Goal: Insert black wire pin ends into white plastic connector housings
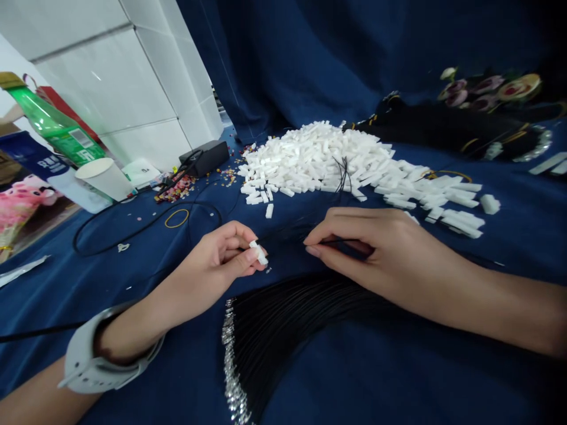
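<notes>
My left hand (221,260) pinches a small white plastic connector housing (259,252) between thumb and fingers. My right hand (358,251) grips a thin black wire (336,241) near its end, with the wire tip close to the housing but apart from it. Below my hands lies a fanned bundle of black wires (292,316) with silver crimped terminals (229,354) along one end. A heap of several white connector housings (314,159) spreads across the blue cloth (133,230) beyond my hands.
A second wire bundle (443,127) and artificial flowers (487,88) lie at the back right. At the left stand a green bottle (55,121), a paper cup (105,179) and a black box (204,158). A black cable (146,221) loops nearby, with scattered small coloured bits.
</notes>
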### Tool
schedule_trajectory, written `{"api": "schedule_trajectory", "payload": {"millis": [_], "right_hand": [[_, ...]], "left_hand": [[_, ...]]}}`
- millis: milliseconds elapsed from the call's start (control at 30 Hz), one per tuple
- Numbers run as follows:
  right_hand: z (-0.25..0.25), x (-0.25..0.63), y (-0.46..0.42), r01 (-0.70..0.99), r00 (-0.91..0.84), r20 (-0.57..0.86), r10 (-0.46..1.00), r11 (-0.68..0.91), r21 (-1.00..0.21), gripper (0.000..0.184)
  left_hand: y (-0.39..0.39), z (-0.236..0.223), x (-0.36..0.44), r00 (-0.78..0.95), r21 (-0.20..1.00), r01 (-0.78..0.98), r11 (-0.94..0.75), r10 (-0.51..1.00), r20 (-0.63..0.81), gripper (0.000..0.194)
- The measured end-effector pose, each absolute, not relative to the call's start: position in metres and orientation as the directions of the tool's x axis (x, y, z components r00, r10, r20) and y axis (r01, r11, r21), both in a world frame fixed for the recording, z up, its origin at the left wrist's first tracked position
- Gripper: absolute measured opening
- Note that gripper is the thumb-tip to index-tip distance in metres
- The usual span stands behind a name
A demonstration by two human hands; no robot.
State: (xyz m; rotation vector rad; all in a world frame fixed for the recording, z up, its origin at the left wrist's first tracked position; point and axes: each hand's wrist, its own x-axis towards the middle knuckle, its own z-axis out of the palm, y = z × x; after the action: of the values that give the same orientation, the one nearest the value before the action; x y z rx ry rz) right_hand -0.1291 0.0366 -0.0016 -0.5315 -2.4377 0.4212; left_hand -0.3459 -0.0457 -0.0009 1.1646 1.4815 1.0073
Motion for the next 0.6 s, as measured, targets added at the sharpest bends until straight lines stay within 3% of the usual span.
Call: {"api": "schedule_trajectory", "payload": {"millis": [367, 600], "right_hand": [[-0.019, -0.127, 0.034, 0.343, -0.720, 0.578, 0.385, 0.921, -0.187, 0.017], [-0.020, -0.127, 0.034, 0.335, -0.692, 0.622, 0.365, 0.927, -0.170, 0.018]], "left_hand": [[-0.047, -0.001, -0.344, -0.073, 0.953, 0.265, 0.150, 0.988, -0.135, 0.009], [-0.049, -0.003, -0.345, -0.073, 0.927, 0.358, 0.116, 0.993, -0.097, 0.012]]}}
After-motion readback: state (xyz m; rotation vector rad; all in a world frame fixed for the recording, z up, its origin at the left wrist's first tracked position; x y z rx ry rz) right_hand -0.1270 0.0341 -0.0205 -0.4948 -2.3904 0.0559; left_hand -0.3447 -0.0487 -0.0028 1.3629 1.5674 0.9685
